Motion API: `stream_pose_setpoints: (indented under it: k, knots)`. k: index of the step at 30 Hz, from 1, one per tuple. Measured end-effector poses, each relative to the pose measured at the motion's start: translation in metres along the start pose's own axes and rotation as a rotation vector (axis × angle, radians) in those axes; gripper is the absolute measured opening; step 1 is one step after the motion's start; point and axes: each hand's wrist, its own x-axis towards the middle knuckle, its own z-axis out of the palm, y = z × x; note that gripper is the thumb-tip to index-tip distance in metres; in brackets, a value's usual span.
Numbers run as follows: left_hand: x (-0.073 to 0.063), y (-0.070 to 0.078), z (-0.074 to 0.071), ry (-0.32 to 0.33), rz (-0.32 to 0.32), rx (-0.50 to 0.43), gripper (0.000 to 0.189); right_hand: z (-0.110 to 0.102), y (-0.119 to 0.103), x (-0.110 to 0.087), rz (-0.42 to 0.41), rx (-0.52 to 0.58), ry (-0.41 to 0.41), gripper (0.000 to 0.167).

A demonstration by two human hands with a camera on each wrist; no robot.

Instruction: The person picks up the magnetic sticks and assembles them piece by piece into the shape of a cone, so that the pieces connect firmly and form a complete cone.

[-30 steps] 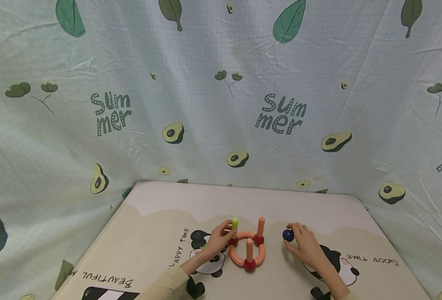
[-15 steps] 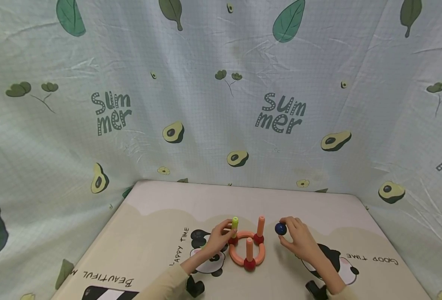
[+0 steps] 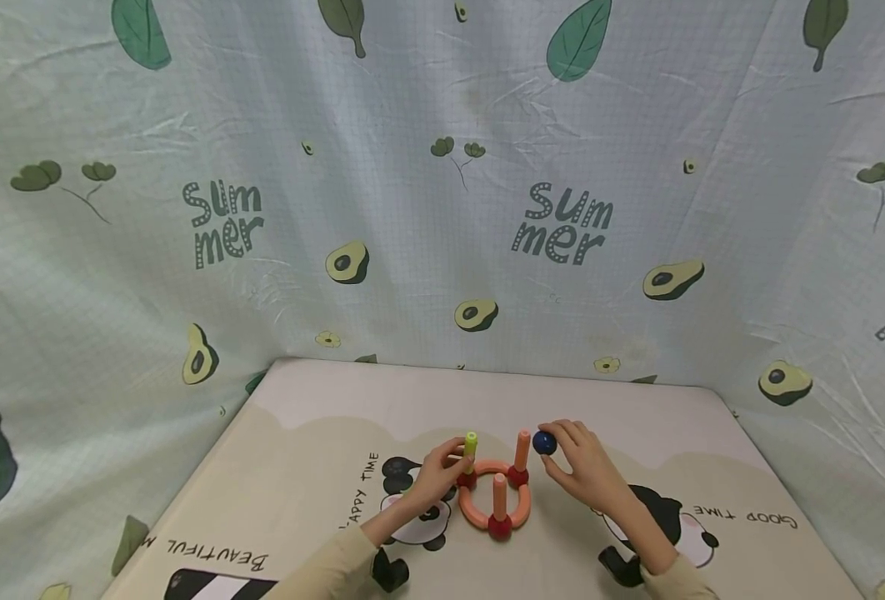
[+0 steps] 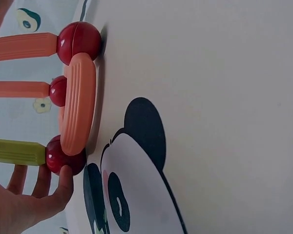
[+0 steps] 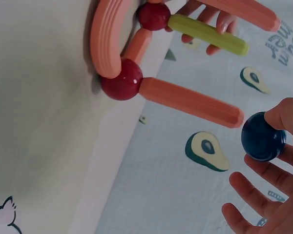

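Note:
A ring toy of curved orange pieces [image 3: 475,519] joined by red balls [image 5: 122,79] lies on the table. Two orange rods [image 5: 190,101] and a yellow-green rod [image 4: 17,152] stand up from the balls. My left hand [image 3: 432,477] grips the yellow-green rod at its base, one digit against the red ball [image 4: 63,155] below it. Between thumb and fingers, my right hand [image 3: 588,467] pinches a dark blue ball [image 5: 262,136]. That ball is beside the top of the far orange rod [image 3: 522,452]; the right wrist view shows a small gap between them.
The table [image 3: 322,400] has a cover printed with pandas and words. Behind it hangs a pale curtain [image 3: 412,208] with avocado and leaf prints. A black strap-like piece [image 3: 390,572] is at the left wrist, another [image 3: 619,567] at the right.
My right hand has carried the blue ball leftward and up, from well right of the ring toy to beside the far orange rod's top. The left hand and the toy have stayed put.

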Motion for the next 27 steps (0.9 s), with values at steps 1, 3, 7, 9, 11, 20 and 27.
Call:
stream_pose_setpoints:
  k: [1, 3, 7, 9, 11, 20, 27]
  knots:
    - [0.0, 0.0, 0.0, 0.0, 0.003, 0.0, 0.03, 0.0, -0.001, 0.001, -0.003, 0.001, 0.002, 0.042]
    - [0.0, 0.0, 0.0, -0.004, 0.008, -0.005, 0.03, 0.001, -0.002, 0.003, -0.009, 0.008, 0.007, 0.042]
    - [-0.002, 0.0, 0.0, -0.026, 0.019, -0.014, 0.033, 0.002, -0.005, 0.008, -0.036, 0.022, 0.021, 0.045]
    - [-0.002, 0.0, 0.0, -0.038, 0.023, -0.019, 0.035, 0.003, -0.007, 0.011, -0.051, 0.026, 0.028, 0.046]
    - [-0.002, 0.0, 0.0, -0.043, 0.028, -0.019, 0.036, 0.003, -0.01, 0.014, -0.063, 0.023, 0.031, 0.047]
    - [-0.001, 0.002, -0.001, -0.028, 0.012, -0.02, 0.034, 0.008, -0.02, 0.028, -0.068, 0.04, 0.018, 0.044]
    - [0.0, 0.004, -0.001, -0.024, 0.014, -0.001, 0.032, 0.011, -0.029, 0.039, -0.063, 0.075, -0.014, 0.038]
